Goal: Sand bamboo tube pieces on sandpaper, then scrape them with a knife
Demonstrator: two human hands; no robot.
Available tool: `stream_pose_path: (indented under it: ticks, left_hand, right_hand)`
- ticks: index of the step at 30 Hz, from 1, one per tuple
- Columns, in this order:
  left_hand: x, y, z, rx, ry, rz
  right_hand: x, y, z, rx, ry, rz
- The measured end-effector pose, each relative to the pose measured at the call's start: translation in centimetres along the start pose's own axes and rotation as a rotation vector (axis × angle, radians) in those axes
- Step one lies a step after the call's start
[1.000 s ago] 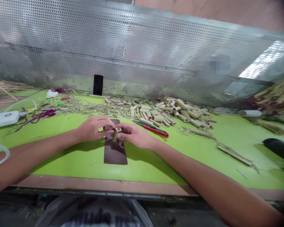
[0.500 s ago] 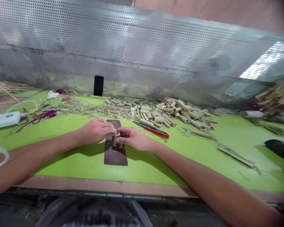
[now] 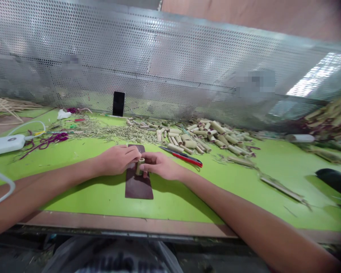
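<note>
A right hand (image 3: 166, 167) grips a short hollow-stem tube (image 3: 139, 170), near upright, above a dark brown pad (image 3: 139, 191) on the green worktop (image 3: 102, 203). The left hand (image 3: 116, 160), fingers parted a second ago, now bunches them beside the tube's top, apparently for two-handed work; whether they pinch anything is unclear. A red-handled cutter (image 3: 187, 158) lies beyond the right hand.

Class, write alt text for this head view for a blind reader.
The right hand holds a hollow tube nearly upright over a brown sheet, the left hand close beside it. Beyond, a red and black tool and cut tubes lie on a green table.
</note>
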State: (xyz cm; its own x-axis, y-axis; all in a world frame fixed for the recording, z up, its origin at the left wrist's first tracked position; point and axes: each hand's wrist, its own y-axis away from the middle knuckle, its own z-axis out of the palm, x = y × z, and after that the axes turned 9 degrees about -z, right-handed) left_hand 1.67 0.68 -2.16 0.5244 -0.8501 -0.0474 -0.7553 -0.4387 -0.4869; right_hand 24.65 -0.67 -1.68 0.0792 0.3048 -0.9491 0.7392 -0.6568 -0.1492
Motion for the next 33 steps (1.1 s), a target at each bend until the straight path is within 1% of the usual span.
stream_pose_path:
  ticks: [3,9,15,26,33]
  left_hand:
    - [-0.17,0.04,-0.19,0.018,0.063,-0.015]
    - [-0.53,0.22,-0.62,0.057,0.264,0.001]
    - [-0.4,0.11,-0.47,0.14,0.366,-0.008]
    - [-0.05,-0.02,-0.6,0.23,0.355,0.005]
    - [0.01,0.04,-0.82,0.232,0.322,-0.002]
  right_hand:
    - [-0.16,0.09,-0.09,0.003,0.013,0.013]
    - [0.03,0.11,-0.02,-0.009,-0.007,0.005]
    - [0.09,0.11,-0.08,-0.011,0.033,0.018]
    - [-0.12,-0.07,0.1,-0.016,0.008,0.029]
    - [0.22,-0.07,0.2,-0.009,-0.007,0.02]
